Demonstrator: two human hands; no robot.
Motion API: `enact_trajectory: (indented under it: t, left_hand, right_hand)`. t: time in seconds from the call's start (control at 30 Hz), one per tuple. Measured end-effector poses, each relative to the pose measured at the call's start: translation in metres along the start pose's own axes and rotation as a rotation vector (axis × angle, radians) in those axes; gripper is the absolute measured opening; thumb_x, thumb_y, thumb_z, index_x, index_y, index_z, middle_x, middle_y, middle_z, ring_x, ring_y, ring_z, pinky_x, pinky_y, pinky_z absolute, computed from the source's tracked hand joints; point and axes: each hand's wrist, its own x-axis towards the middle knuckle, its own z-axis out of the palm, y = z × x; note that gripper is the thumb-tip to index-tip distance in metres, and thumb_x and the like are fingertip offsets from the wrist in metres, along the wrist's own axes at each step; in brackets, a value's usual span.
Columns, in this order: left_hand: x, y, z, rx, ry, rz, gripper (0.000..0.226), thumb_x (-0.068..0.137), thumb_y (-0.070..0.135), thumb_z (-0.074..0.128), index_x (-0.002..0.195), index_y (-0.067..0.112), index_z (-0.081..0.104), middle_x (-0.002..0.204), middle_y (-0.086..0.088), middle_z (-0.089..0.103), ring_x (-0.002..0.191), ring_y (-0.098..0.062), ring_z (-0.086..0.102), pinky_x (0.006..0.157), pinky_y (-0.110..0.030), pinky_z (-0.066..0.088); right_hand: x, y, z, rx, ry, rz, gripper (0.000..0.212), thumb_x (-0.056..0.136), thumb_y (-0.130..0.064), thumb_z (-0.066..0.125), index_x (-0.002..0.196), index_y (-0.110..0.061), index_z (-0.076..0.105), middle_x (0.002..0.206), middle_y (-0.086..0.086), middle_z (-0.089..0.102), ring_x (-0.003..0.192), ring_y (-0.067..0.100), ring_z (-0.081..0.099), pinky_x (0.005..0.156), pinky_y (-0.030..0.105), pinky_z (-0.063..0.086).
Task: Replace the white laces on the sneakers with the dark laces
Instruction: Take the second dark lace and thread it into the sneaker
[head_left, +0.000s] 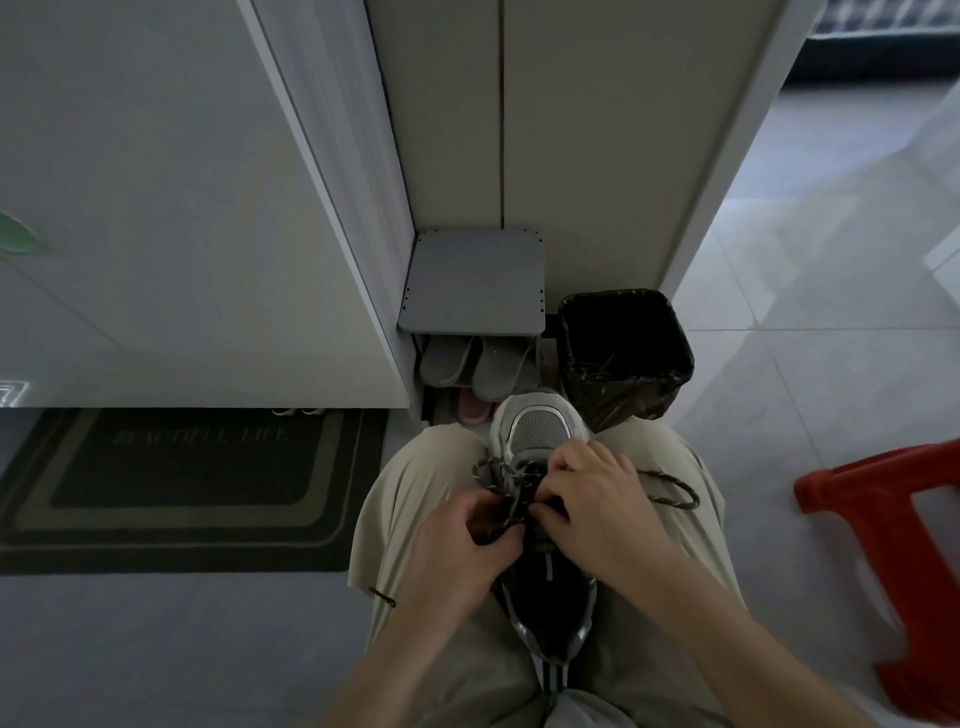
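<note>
Head view (the only one)
Sneaker (535, 431): grey and silver with a mesh toe, lying on the person's lap between the thighs of pale trousers (415, 483), toe pointing away from the body and heel towards it.
Dark lace (511, 514): a speckled cord threaded at the sneaker's lower eyelets; one loop spills to the left of the toe and a longer loop trails over the right thigh.
Left hand (457, 540): fingers curled, pinching the dark lace at the left side of the eyelets.
Right hand (597, 504): fingers bent down over the tongue, fingertips pinching the same lace just beside the left hand (the exact grip is partly hidden).
Bin (628, 353): lined with a dark bag, on the floor just beyond the right knee.
Shoe rack (472, 280): grey, against the wall, with grey slippers (467, 364) underneath.
Doormat (182, 488): dark, to the left.
Red stool (883, 519): at the right edge.
</note>
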Motion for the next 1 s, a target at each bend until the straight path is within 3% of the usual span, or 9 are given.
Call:
enact_trajectory:
  t: [0.17, 0.27, 0.37, 0.47, 0.7, 0.83, 0.93, 1.0]
  left_hand:
    - [0.002, -0.005, 0.002, -0.012, -0.021, -0.024, 0.024, 0.075, 0.025, 0.074, 0.095, 0.032, 0.064, 0.089, 0.014, 0.070, 0.085, 0.004, 0.065, 0.079, -0.021, 0.054]
    - [0.002, -0.004, 0.001, -0.035, 0.006, -0.022, 0.028, 0.075, 0.019, 0.074, 0.091, 0.036, 0.061, 0.086, 0.016, 0.069, 0.084, 0.004, 0.065, 0.074, -0.012, 0.051]
    - [0.001, -0.002, 0.000, -0.067, -0.017, -0.005, 0.039, 0.077, 0.014, 0.073, 0.108, 0.033, 0.058, 0.096, 0.020, 0.066, 0.092, 0.012, 0.060, 0.075, -0.004, 0.044]
    - [-0.001, -0.001, 0.000, -0.077, -0.041, 0.019, 0.043, 0.079, 0.013, 0.071, 0.117, 0.029, 0.058, 0.101, 0.018, 0.066, 0.095, 0.011, 0.060, 0.077, -0.004, 0.044]
    - [0.000, -0.004, 0.001, 0.017, 0.003, 0.012, 0.026, 0.074, 0.033, 0.071, 0.098, 0.041, 0.064, 0.092, 0.018, 0.070, 0.087, 0.005, 0.064, 0.083, -0.026, 0.055]
    - [-0.002, -0.002, -0.003, 0.122, -0.024, -0.002, 0.023, 0.074, 0.038, 0.075, 0.094, 0.032, 0.066, 0.083, 0.020, 0.067, 0.080, 0.009, 0.061, 0.076, -0.017, 0.052]
    - [0.000, 0.000, -0.012, 0.130, 0.000, 0.015, 0.009, 0.076, 0.034, 0.074, 0.079, 0.029, 0.067, 0.076, 0.014, 0.069, 0.073, 0.002, 0.062, 0.070, -0.022, 0.053]
    - [0.004, 0.001, -0.021, 0.125, 0.059, 0.053, 0.005, 0.080, 0.028, 0.071, 0.076, 0.029, 0.068, 0.072, 0.017, 0.068, 0.070, 0.003, 0.061, 0.063, -0.014, 0.047]
  right_hand:
    - [-0.022, 0.023, -0.011, 0.100, 0.064, 0.086, 0.006, 0.078, -0.032, 0.070, 0.076, -0.027, 0.067, 0.087, -0.013, 0.049, 0.083, 0.012, 0.052, 0.076, 0.029, 0.036]
    - [-0.034, 0.040, -0.018, 0.124, 0.138, 0.164, 0.008, 0.075, -0.032, 0.068, 0.069, -0.026, 0.065, 0.083, -0.011, 0.050, 0.076, 0.016, 0.055, 0.070, 0.035, 0.042]
    - [-0.044, 0.056, -0.020, 0.149, 0.115, 0.243, 0.012, 0.076, -0.024, 0.075, 0.070, -0.023, 0.065, 0.087, -0.009, 0.052, 0.082, 0.018, 0.058, 0.075, 0.045, 0.048]
    - [-0.051, 0.063, -0.024, 0.110, 0.096, 0.286, 0.011, 0.075, -0.022, 0.076, 0.072, -0.022, 0.065, 0.090, -0.009, 0.055, 0.088, 0.020, 0.060, 0.075, 0.041, 0.044]
    - [-0.056, 0.075, -0.039, 0.045, 0.057, 0.289, 0.012, 0.081, -0.028, 0.068, 0.074, -0.032, 0.059, 0.094, -0.016, 0.053, 0.082, 0.009, 0.055, 0.077, 0.037, 0.041]
    - [-0.057, 0.070, -0.046, 0.084, 0.003, 0.257, 0.011, 0.084, -0.039, 0.057, 0.075, -0.036, 0.052, 0.076, -0.022, 0.055, 0.067, -0.002, 0.053, 0.071, 0.030, 0.042]
    - [-0.059, 0.068, -0.054, 0.143, -0.047, 0.319, 0.019, 0.079, -0.052, 0.052, 0.076, -0.033, 0.053, 0.058, -0.011, 0.058, 0.052, 0.004, 0.055, 0.054, 0.026, 0.047]
    - [-0.060, 0.066, -0.060, 0.179, -0.100, 0.366, 0.014, 0.080, -0.047, 0.059, 0.076, -0.034, 0.054, 0.053, -0.008, 0.058, 0.048, 0.008, 0.055, 0.050, 0.023, 0.045]
